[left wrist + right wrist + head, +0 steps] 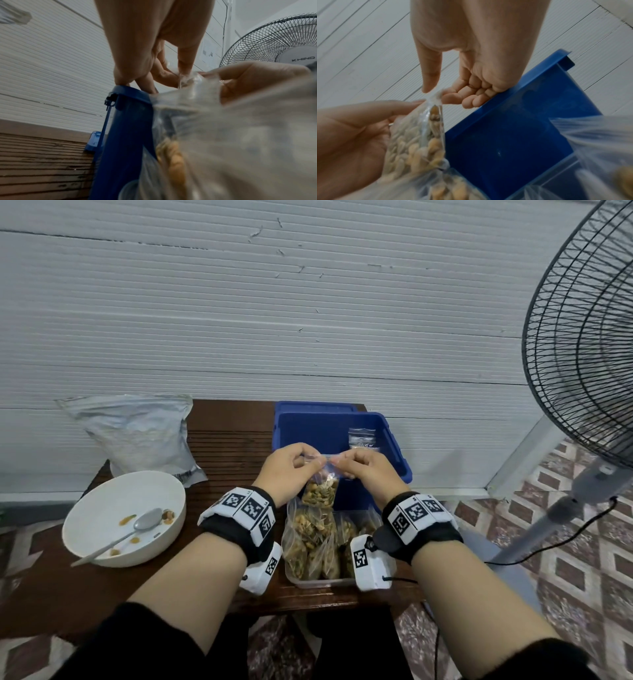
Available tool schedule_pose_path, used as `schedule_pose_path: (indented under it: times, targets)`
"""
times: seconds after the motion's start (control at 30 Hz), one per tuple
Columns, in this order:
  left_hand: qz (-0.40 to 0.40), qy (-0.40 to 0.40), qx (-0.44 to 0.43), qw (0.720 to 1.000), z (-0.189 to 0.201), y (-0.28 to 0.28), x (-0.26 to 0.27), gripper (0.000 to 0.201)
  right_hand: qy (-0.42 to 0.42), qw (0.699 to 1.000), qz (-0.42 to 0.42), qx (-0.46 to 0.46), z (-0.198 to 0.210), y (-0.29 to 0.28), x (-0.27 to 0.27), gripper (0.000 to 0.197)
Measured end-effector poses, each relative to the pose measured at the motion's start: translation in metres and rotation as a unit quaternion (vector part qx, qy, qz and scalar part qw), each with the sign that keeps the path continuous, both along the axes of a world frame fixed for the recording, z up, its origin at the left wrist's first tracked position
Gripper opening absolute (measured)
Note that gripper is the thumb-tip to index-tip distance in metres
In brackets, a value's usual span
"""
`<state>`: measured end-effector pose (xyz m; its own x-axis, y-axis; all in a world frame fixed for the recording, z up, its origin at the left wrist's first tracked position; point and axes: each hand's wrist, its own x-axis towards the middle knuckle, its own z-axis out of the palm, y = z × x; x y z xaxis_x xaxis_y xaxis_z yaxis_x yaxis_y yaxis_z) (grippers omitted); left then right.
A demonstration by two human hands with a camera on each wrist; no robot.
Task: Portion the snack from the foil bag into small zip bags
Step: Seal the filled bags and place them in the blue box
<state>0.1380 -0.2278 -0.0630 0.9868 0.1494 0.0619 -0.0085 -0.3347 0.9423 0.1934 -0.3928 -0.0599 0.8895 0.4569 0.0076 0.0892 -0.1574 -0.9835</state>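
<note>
Fingers [450,97] of both hands are pinching the top strip of a filled zip bag [320,491], hanging over the clear tub [322,580] of finished portions on the worktop [226,446]. The left hand [286,469] and right hand [364,470] are, I judge, sealing it; next calls for pressing along the zip, then dropping it in the tub.

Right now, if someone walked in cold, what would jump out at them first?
Both hands, the left hand and the right hand, pinch the top of a small zip bag of snack at centre, over a clear tub packed with filled bags. At left sits a nearly empty white bowl with a spoon; the foil bag lies behind it.
</note>
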Motion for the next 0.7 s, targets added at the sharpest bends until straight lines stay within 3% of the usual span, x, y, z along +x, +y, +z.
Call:
schedule_pose_path:
  times: [0.23,0.47,0.7]
  targets:
    - [-0.003,0.022,-0.02,1.0,0.004,-0.005,0.001,0.006,-0.019,0.999,-0.004,-0.044,-0.001,-0.003,0.002,0.017]
    - [0.034,0.052,-0.013,0.998,0.006,-0.003,0.002,0.02,0.006,1.0,-0.004,-0.02,0.002,-0.007,0.003,0.018]
    - [0.027,0.048,0.009,0.998,0.011,0.0,0.001,0.018,0.015,0.999,0.013,-0.034,0.005,-0.008,0.004,0.02]
